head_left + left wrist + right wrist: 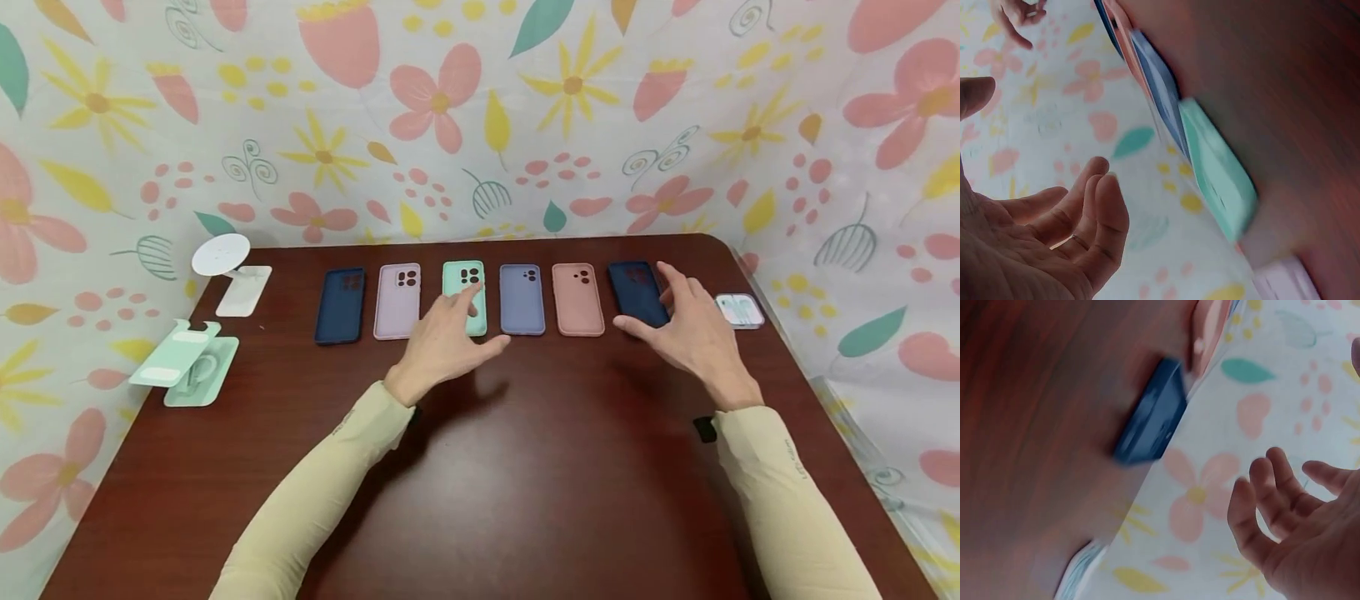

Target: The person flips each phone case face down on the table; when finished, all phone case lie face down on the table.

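A row of several phone cases lies along the table's far side. From the left come a dark blue case (pixel 340 306), a lilac case (pixel 397 302), a mint green case (pixel 478 321), a periwinkle case (pixel 522 300), a pink case (pixel 577 300) and another dark blue case (pixel 633 292). Over the mint case hovers my left hand (pixel 444 340), fingers spread, holding nothing; the left wrist view shows it apart from the mint case (pixel 1219 175). My right hand (pixel 693 333) is above the right-hand dark blue case (pixel 1154 415), fingers loosely bent and its palm bare.
At the table's left stand a white stand (pixel 243 290) with a round top and a mint green folding stand (pixel 201 371). A small white-rimmed item (pixel 739 311) lies near the right edge, beyond my right hand. Floral cloth (pixel 450 192) rises behind the brown table (pixel 525 467).
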`<state>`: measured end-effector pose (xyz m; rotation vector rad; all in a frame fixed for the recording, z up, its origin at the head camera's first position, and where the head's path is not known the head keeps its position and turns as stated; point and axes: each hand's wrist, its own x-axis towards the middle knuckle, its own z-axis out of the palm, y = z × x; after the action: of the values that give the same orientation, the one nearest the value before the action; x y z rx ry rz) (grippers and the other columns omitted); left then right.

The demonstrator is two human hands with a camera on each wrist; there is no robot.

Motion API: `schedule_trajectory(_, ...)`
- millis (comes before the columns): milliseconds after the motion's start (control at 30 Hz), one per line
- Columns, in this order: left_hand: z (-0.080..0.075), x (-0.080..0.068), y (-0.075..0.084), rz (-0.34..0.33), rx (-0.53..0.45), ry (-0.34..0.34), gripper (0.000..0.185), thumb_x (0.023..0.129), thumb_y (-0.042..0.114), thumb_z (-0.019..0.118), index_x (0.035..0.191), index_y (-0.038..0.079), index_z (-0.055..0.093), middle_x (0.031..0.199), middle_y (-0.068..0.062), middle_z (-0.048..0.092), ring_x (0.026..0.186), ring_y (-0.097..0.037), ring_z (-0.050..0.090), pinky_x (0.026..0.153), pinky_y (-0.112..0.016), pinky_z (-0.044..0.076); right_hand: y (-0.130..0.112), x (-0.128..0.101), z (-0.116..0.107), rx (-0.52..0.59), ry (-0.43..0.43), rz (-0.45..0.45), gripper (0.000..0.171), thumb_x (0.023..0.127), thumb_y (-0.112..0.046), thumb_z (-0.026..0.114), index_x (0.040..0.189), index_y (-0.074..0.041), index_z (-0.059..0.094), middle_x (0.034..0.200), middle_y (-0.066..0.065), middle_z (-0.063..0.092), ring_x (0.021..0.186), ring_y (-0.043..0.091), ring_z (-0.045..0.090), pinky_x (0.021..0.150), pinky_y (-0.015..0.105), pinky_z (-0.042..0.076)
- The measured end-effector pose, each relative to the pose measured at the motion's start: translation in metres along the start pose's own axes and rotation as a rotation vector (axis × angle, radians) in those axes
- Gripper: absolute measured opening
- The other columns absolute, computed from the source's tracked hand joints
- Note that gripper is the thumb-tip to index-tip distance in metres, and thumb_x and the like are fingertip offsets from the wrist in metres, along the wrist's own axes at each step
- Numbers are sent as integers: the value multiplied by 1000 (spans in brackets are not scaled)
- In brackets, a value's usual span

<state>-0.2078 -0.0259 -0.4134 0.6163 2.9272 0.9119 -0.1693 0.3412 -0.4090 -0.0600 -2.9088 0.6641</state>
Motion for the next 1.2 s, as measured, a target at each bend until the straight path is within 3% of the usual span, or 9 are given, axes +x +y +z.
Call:
schedule_trajectory(233,32,20,37,36,-27,-73,95,91,61,79,167,18,41,95,0,76,89,-18,72,75,-41,62,42,1,-15,-12,-129,56,116,92,-71,76,173,-8,23,116,22,65,88,32,63,65,37,45)
schedule_trajectory(333,45,28,53,36,-17,-110,99,90,63,79,168,18,38,83,5,70,76,-14,68,65,-34,59,58,4,-16,-15,-185,70,115,94,-70,75,172,-5,23,113,20,65,86,29,62,67,36,46)
schedule_trajectory(433,60,37,69,50,-22,-155,99,90,63,79,167,15,38,79,5,68,72,-13,67,64,-32,58,70,7,-14,1,-223,71,112,95,-66,76,171,-2,24,109,19,66,84,27,62,72,37,48)
schedule_trajectory(500,70,43,79,72,-46,-182,97,92,60,80,166,11,39,80,0,72,74,-16,71,69,-34,61,77,10,-11,22,-237,68,109,96,-63,77,170,-1,26,106,18,66,82,26,62,75,37,49)
schedule_trajectory(667,93,58,103,99,-100,-240,97,93,54,82,168,10,38,115,-9,80,107,-22,78,97,-37,65,87,16,-5,63,-252,67,104,96,-57,80,168,-1,30,100,15,66,79,23,60,75,35,48)
schedule_trajectory(733,102,65,112,84,-131,-278,99,94,52,82,170,10,34,122,-7,78,108,-20,77,97,-34,64,90,18,-4,70,-267,71,104,96,-56,81,168,0,30,98,15,65,79,23,60,74,34,48)
schedule_trajectory(933,123,82,134,-8,-269,-423,111,97,43,83,175,7,14,78,-6,76,61,-18,77,64,-23,61,91,26,-1,97,-319,71,104,96,-50,83,168,2,28,90,12,64,76,23,58,72,33,47)
schedule_trajectory(1067,136,94,146,-50,-261,-431,109,99,35,81,175,4,9,68,-4,75,57,-14,76,62,-19,59,91,28,3,91,-341,69,100,97,-46,83,168,0,30,90,11,64,76,23,58,73,33,47)
schedule_trajectory(1200,174,123,152,-129,-144,-449,108,100,35,81,175,6,10,73,-3,76,54,-11,74,63,-18,61,94,28,3,80,-357,76,98,97,-44,83,168,0,32,89,10,65,77,22,59,74,33,46)
